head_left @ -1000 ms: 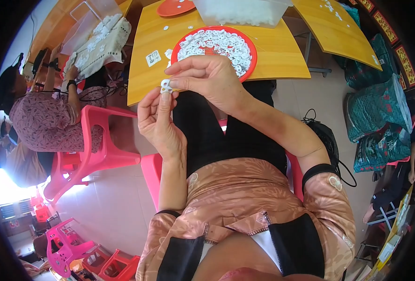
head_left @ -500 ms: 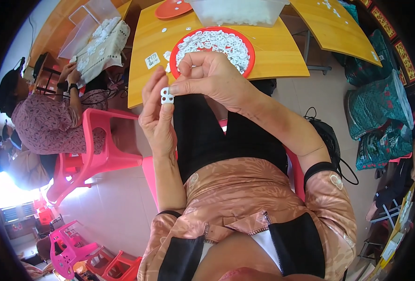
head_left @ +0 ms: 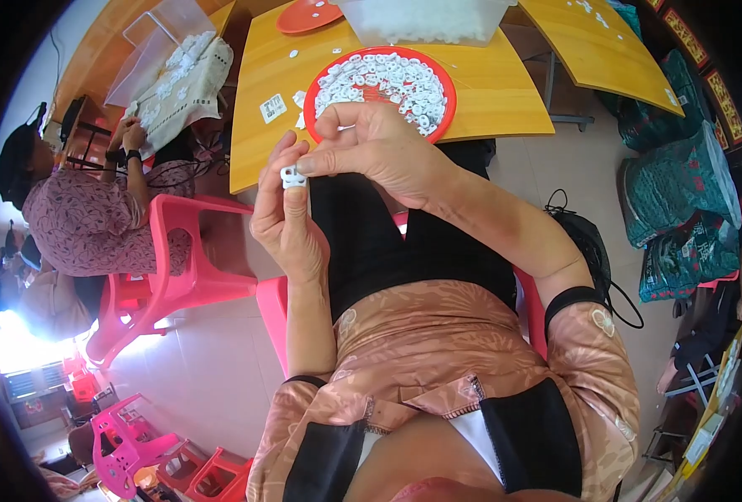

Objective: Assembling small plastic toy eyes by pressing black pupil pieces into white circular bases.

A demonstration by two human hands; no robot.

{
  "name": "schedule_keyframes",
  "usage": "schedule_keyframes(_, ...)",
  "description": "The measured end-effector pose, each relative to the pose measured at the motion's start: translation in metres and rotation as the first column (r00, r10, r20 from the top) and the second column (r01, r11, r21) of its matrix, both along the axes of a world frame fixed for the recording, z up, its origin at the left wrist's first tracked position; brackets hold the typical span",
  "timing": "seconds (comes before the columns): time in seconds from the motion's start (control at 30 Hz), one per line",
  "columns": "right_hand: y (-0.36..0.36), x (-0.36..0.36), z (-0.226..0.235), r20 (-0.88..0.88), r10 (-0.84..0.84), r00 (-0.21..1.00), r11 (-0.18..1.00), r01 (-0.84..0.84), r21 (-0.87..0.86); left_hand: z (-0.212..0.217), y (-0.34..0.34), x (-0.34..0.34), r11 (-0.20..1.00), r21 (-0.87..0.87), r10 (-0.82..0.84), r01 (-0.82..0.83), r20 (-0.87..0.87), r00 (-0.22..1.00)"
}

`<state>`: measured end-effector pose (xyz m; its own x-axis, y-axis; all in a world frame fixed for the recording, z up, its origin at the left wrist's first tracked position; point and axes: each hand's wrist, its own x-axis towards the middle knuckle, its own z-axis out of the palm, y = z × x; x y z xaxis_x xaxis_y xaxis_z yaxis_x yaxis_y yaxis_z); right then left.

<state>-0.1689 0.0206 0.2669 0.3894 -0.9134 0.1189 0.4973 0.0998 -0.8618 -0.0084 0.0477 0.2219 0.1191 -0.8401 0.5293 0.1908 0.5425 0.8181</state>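
A small white plastic piece with dark holes [head_left: 290, 178] is pinched over the near edge of the table, in front of my lap. My left hand [head_left: 294, 234] has its thumb under the piece, the other fingers upright behind it. From the right, my right hand [head_left: 383, 159] reaches across, thumb and forefinger closed on the upper right corner of the same piece. Just beyond my hands, a round red tray [head_left: 449, 94] holds many similar white pieces, with part of its red bottom showing near the middle.
The yellow table [head_left: 505, 100] also carries a clear bin [head_left: 425, 25] of white pieces, a red plate [head_left: 308, 15] and a printed label [head_left: 273, 107]. A co-worker [head_left: 94, 209] sits left on a pink chair [head_left: 170, 251]. Green sacks [head_left: 672, 192] are stacked at right.
The white piece has tipped, so its holed face now shows foreshortened. Both hands have shifted slightly and still grip it.
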Motion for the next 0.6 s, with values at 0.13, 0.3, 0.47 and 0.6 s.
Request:
schedule_keyframes(0.13, 0.005, 0.001, 0.008, -0.107, -0.015, 0.994, 0.998, 0.010, -0.055, -0.003, -0.001, 0.003, 0.997, 0.025, -0.068, 0.071, -0.111, 0.991)
schedule_keyframes(0.3, 0.000, 0.000, 0.001, -0.262, 0.082, 0.962, 0.979, -0.127, -0.160, -0.003, 0.000, 0.002, 0.998, 0.044, -0.032, 0.037, -0.114, 0.993)
schedule_keyframes(0.47, -0.001, 0.000, -0.004, -0.163, 0.137, 0.977, 0.989, -0.143, -0.029, -0.002, -0.001, 0.002, 0.993, 0.049, -0.095, 0.104, -0.157, 0.983)
schedule_keyframes(0.6, 0.003, -0.004, 0.011, -0.306, 0.113, 0.945, 0.979, -0.158, -0.125, 0.000, 0.000, 0.007, 0.996, 0.046, -0.071, 0.077, -0.130, 0.989)
